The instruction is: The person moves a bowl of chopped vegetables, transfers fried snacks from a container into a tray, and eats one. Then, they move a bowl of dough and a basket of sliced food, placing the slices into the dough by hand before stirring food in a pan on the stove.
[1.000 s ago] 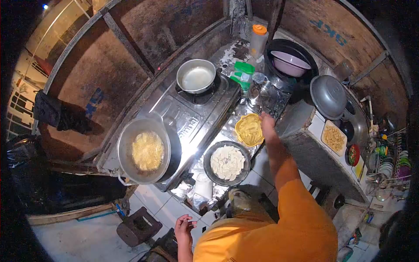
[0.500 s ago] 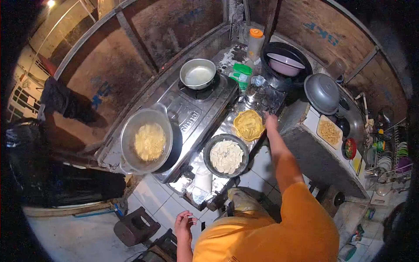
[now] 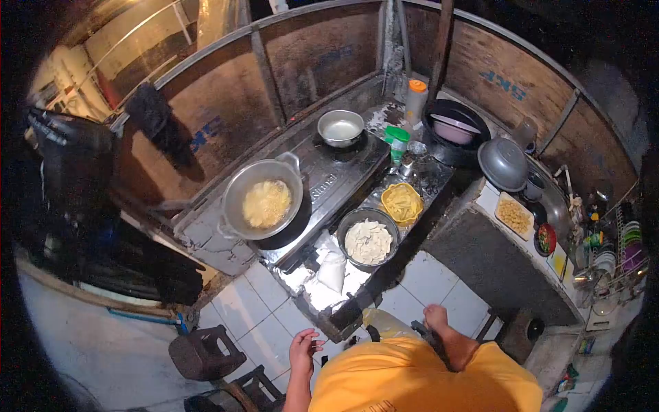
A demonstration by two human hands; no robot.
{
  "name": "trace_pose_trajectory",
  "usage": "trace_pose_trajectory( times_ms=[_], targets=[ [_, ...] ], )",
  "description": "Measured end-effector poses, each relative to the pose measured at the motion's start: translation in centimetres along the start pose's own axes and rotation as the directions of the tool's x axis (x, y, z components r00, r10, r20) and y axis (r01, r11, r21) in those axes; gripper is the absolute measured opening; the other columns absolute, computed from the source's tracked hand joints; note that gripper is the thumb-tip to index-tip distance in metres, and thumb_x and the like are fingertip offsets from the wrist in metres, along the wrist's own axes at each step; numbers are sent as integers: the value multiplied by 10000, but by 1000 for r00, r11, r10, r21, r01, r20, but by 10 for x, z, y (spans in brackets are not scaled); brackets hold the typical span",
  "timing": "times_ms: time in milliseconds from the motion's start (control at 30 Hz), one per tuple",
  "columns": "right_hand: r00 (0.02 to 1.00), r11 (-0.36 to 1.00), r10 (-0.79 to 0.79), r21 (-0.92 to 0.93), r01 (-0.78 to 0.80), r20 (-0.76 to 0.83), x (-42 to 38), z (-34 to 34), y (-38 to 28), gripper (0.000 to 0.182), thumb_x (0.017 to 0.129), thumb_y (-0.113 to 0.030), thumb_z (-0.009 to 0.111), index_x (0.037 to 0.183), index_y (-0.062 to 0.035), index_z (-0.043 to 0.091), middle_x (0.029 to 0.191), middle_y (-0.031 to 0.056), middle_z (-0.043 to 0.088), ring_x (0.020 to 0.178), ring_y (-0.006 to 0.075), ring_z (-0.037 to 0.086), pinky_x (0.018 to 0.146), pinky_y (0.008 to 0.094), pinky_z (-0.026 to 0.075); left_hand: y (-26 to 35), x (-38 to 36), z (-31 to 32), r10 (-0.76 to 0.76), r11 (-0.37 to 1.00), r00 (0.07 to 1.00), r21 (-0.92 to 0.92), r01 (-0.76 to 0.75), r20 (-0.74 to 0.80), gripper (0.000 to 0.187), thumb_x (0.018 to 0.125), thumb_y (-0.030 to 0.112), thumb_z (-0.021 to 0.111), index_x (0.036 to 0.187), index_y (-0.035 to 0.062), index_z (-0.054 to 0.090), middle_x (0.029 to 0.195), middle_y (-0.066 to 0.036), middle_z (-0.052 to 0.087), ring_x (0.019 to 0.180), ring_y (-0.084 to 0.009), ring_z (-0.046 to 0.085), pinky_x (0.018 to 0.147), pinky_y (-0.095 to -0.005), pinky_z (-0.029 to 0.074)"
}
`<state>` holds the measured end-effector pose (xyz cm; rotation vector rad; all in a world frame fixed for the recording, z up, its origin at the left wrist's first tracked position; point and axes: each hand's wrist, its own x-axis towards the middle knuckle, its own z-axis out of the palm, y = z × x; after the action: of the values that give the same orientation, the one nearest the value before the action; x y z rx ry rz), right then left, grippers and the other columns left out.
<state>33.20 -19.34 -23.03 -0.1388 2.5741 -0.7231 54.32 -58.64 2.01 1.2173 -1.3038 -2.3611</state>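
Observation:
My left hand [image 3: 303, 350] hangs low beside my yellow shirt, fingers loosely bent and apart, with nothing visible in it. My right hand [image 3: 436, 318] is drawn in near my body, its fingers closed; a dark shape beside it cannot be made out. Ahead, a dark bowl [image 3: 393, 255] of pale, flat pieces [image 3: 368, 242] stands on the foil-covered ledge. Behind it sits a yellow scalloped basket [image 3: 417, 217] with yellowish pieces. To the left, a large two-handled pan [image 3: 235, 209] on the stove holds golden pieces [image 3: 266, 204] in bubbling oil.
A smaller metal pan [image 3: 341, 129] rests on the back burner of the stove [image 3: 322, 189]. Near it are a green-topped packet [image 3: 397, 141] and an orange-lidded container [image 3: 415, 103]. At right, a tray of small pieces [image 3: 514, 214] lies on the counter. Dark stools [image 3: 202, 353] stand lower left.
My right hand has moved away from beside the yellow basket, back and down toward my body. My left hand stays low. The view has shifted, so the stove appears farther right.

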Motion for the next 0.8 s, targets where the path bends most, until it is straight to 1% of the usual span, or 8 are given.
trace_pose_trajectory(
  times_ms=[100, 200, 433, 500, 633, 700, 767, 800],
  targets=[
    [932, 779, -263, -515, 358, 250, -46, 10, 57, 319, 868, -271, 471, 791, -29, 663, 894, 157, 666, 859, 299, 627, 760, 396, 498, -10, -7, -5, -32, 999, 999, 30, 32, 7, 259, 915, 133, 493, 1133, -3, 518, 1021, -115, 595, 797, -207, 628, 666, -293, 492],
    [977, 955, 185, -255, -152, 109, -84, -15, 37, 320, 852, -294, 497, 819, -33, 679, 976, 153, 659, 960, 299, 606, 830, 370, 485, -33, -9, -15, -26, 1000, 999, 16, 26, 47, 269, 913, 143, 505, 1141, 2, 518, 1018, -109, 601, 795, -198, 630, 666, -286, 490],
    [997, 916, 72, -394, -68, -3, -92, -35, 40, 257, 756, -244, 533, 794, -45, 691, 959, 117, 677, 975, 295, 610, 895, 349, 466, -52, -28, -5, -53, 999, 996, 15, 52, 74, 247, 919, 147, 486, 1123, 13, 524, 988, -100, 613, 790, -192, 631, 669, -283, 488],
    [937, 951, 133, -309, -28, 324, -72, -24, 69, 247, 716, -201, 560, 874, -55, 682, 941, 115, 681, 973, 269, 617, 893, 349, 468, -56, -30, -4, -46, 999, 994, 27, 43, 100, 235, 917, 136, 479, 1111, 10, 523, 988, -98, 611, 786, -189, 630, 664, -285, 490],
    [996, 947, -21, -319, 46, 81, -63, 12, 104, 198, 658, -135, 554, 796, -87, 689, 874, 96, 685, 931, 232, 630, 849, 309, 493, -47, -29, 4, -52, 998, 992, 41, 47, 115, 232, 914, 123, 471, 1108, 7, 519, 988, -97, 610, 781, -185, 629, 659, -285, 491],
    [972, 969, 231, -77, -233, -36, -79, -11, 44, 223, 638, -106, 543, 801, -106, 695, 816, 89, 681, 887, 224, 637, 815, 299, 505, -42, -28, 8, -21, 999, 994, 27, 18, 106, 231, 911, 118, 466, 1108, 7, 515, 988, -96, 609, 776, -180, 625, 657, -282, 490],
    [983, 975, 184, -125, -181, 11, -53, 0, 70, 232, 658, -111, 538, 831, -112, 693, 812, 87, 679, 848, 226, 646, 800, 313, 507, -37, -23, 16, -24, 999, 994, 34, 21, 106, 226, 910, 111, 465, 1105, 7, 512, 985, -97, 606, 775, -178, 622, 652, -278, 490],
    [994, 966, -112, -232, 112, 12, -32, 30, 118, 271, 667, -107, 542, 901, -111, 679, 802, 100, 675, 809, 230, 650, 775, 332, 512, -33, -21, 21, -18, 999, 994, 32, 14, 111, 221, 910, 112, 467, 1101, 9, 512, 982, -97, 605, 770, -179, 621, 650, -277, 490]
  ],
)
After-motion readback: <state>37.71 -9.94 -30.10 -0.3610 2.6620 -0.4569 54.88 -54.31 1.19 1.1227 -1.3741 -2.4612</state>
